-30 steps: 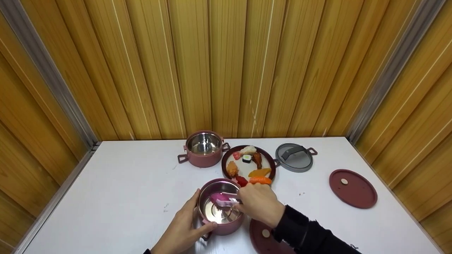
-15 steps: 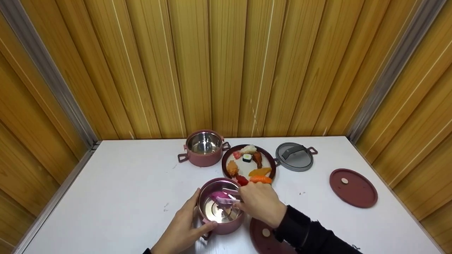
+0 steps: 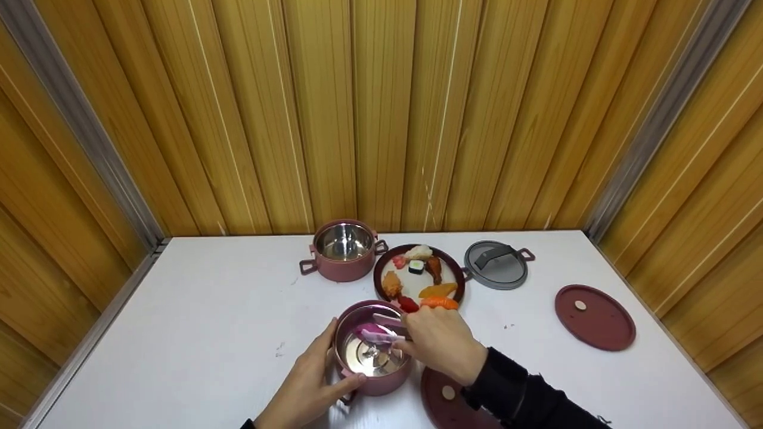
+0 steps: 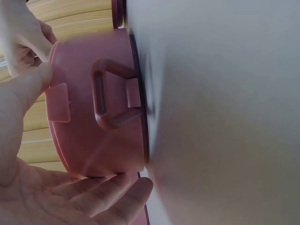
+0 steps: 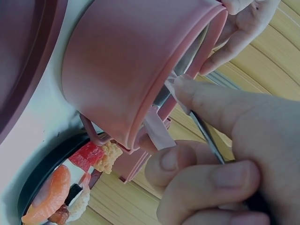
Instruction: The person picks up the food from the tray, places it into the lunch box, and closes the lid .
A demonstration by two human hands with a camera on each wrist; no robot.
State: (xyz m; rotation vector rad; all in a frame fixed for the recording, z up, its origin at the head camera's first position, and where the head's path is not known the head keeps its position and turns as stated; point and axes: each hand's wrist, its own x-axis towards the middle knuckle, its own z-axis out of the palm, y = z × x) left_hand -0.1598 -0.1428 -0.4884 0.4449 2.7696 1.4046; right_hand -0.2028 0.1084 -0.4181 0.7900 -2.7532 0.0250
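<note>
My left hand (image 3: 310, 378) holds a dusty-pink pot (image 3: 384, 386) with a shiny metal inside; the thumb lies at its rim and the fingers along its side. In the left wrist view the pot's side handle (image 4: 104, 93) faces the camera. My right hand (image 3: 444, 344) grips a pair of tongs (image 5: 208, 136) with pale pink tips and a dark metal shaft. The tips reach down inside the pot, spread apart. By them in the pot is a bright magenta piece (image 3: 368, 328), partly covered by one tip, its kind unclear.
Behind the pot, a dark-rimmed plate (image 3: 380, 271) bears several toy foods, among them orange sushi (image 3: 439, 302) and a drumstick (image 3: 434, 269). A second pot (image 3: 344, 273) stands at the back. A grey lid (image 3: 501, 277) and two maroon lids (image 3: 602, 322) lie on the right.
The tong tips have spread wider apart around the magenta piece. My left hand and the pot have stayed in place.
</note>
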